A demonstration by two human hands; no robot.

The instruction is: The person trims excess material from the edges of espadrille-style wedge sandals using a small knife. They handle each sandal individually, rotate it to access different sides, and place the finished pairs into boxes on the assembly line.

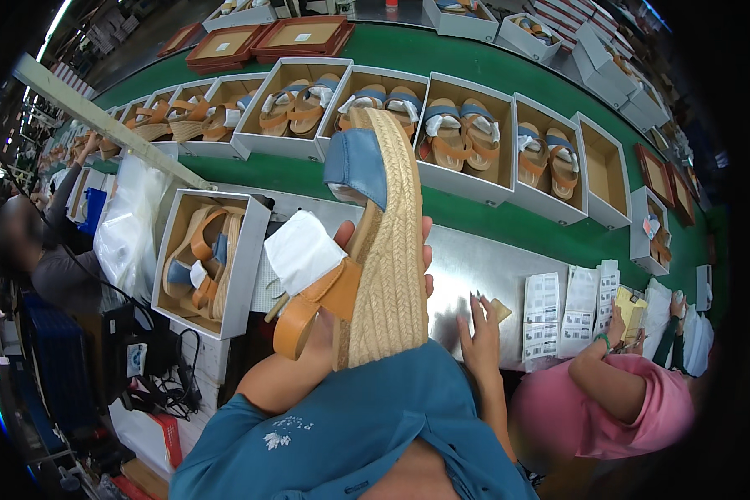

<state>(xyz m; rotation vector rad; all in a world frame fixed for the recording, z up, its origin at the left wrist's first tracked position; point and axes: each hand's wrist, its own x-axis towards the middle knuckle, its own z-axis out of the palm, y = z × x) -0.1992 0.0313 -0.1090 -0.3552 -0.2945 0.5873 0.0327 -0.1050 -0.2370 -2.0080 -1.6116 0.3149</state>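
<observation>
My left hand (427,257) is wrapped round a wedge sandal (392,258), held up on its side in front of my chest. The sandal has a braided tan sole, a blue toe strap and a brown ankle strap. White tissue paper (302,252) is wrapped on the ankle strap. Most of my left palm is hidden behind the sole. Low over the metal worktop, my right hand (480,335) has its fingers apart. Close to its fingertips lies a small tan piece (500,311), whose kind I cannot make out.
An open shoebox (246,287) with a sandal pair stands left of the worktop (462,279). Boxed sandals (462,137) line the green conveyor (308,175) ahead. Label sheets (542,312) lie right, beside a co-worker in pink (617,396). A pale bar (112,121) crosses the upper left.
</observation>
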